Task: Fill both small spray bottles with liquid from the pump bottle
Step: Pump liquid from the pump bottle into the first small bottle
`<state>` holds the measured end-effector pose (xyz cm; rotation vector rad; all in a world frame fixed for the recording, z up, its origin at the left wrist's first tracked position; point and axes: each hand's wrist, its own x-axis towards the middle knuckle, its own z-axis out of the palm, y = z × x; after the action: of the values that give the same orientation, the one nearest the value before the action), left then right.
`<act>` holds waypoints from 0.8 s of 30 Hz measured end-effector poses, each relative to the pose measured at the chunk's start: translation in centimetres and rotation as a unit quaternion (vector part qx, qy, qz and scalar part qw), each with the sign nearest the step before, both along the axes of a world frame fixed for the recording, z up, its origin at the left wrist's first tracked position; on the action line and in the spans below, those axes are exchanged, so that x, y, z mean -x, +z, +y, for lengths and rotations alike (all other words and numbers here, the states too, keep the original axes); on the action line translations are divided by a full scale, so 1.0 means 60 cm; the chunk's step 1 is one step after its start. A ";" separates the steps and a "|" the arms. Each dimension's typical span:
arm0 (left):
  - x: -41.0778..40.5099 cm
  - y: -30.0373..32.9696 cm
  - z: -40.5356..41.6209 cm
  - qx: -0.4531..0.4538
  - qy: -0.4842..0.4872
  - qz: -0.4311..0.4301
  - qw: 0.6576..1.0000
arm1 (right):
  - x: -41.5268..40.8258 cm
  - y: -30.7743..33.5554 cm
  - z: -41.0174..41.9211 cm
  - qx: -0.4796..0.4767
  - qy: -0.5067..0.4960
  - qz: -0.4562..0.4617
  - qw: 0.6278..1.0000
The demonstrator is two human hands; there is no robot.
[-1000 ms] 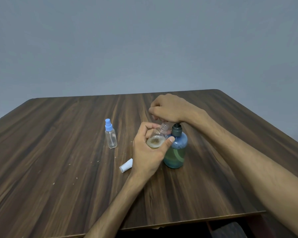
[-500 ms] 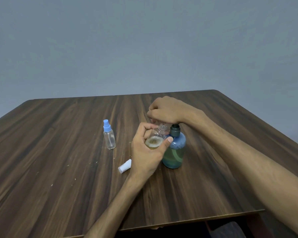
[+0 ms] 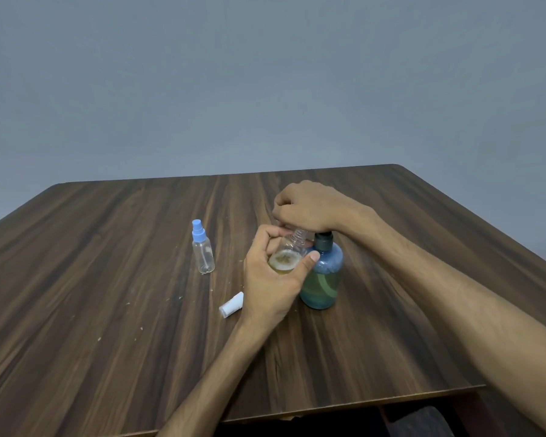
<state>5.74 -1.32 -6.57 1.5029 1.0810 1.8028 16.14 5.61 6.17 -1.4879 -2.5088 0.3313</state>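
Gripping the open spray bottle (image 3: pixel 286 258) round its body, the left hand (image 3: pixel 270 279) tilts its neck under the pump, just left of the pump bottle (image 3: pixel 322 279) mid-table. Right hand (image 3: pixel 309 209), fingers curled over the pump head, presses down. Small bottle looks light, thin plastic, prob. slick if wet (so hold the body, not the threads). Second spray bottle (image 3: pixel 203 247) stands capped, further left; loose cap (image 3: pixel 231 305) lies near.
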 end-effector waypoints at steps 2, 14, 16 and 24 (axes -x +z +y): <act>-0.001 0.000 -0.002 0.003 -0.006 0.002 1.000 | -0.005 0.007 0.001 -0.004 0.002 0.018 1.000; 0.000 0.000 0.000 0.009 -0.001 0.000 1.000 | 0.003 0.003 0.006 0.026 0.009 -0.012 1.000; 0.001 0.001 -0.001 0.006 0.002 0.003 1.000 | 0.003 0.002 0.005 0.019 0.008 -0.014 1.000; 0.001 0.000 0.001 0.005 0.003 0.003 1.000 | 0.003 0.004 0.003 0.019 0.008 -0.011 1.000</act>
<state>5.70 -1.27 -6.57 1.5013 1.0980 1.7955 15.94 5.76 6.39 -1.4953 -2.5464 0.3677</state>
